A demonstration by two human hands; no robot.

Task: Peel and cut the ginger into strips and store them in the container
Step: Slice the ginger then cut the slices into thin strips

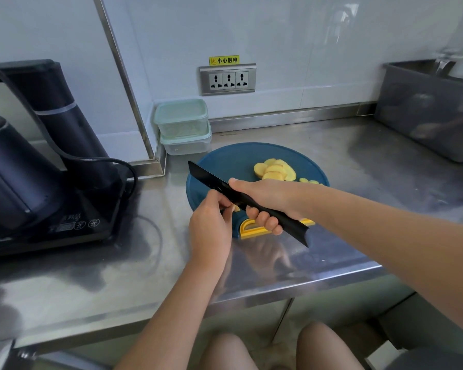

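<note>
A: What is the right hand (pixel 262 200) doing?

B: It is clenching the handle of a black knife (pixel 206 177), with its fingers wrapping underneath and one digit stretching forward along the top. The blade is pointing away from that grip, up and to the left, over the round blue cutting board (pixel 225 161).

A: And the left hand (pixel 210 225)?

B: Its fingers are curling in against the blade, just left of the right hand's grip. They are pinching a ginger piece (pixel 236 208), small and yellow, mostly hiding under the fingertips and the knife.

A: Where is the rest of the ginger lying?

B: The peeled ginger slices (pixel 274 169) are overlapping in a pile on the board, beyond the right hand's grip and apart from it. A few ginger bits (pixel 309 180) are lying just right of that pile.

A: And the containers?

B: Two plastic containers (pixel 183 126) are sitting stacked in the corner with their lids on, beyond the knife tip and well away from both hands.

A: Anything else nearby?

B: The board's yellow handle (pixel 247 231) is showing just under the right hand's fingers, on the steel counter (pixel 118 263). A dark kettle (pixel 11 169) is standing far left of the left hand's grip.
</note>
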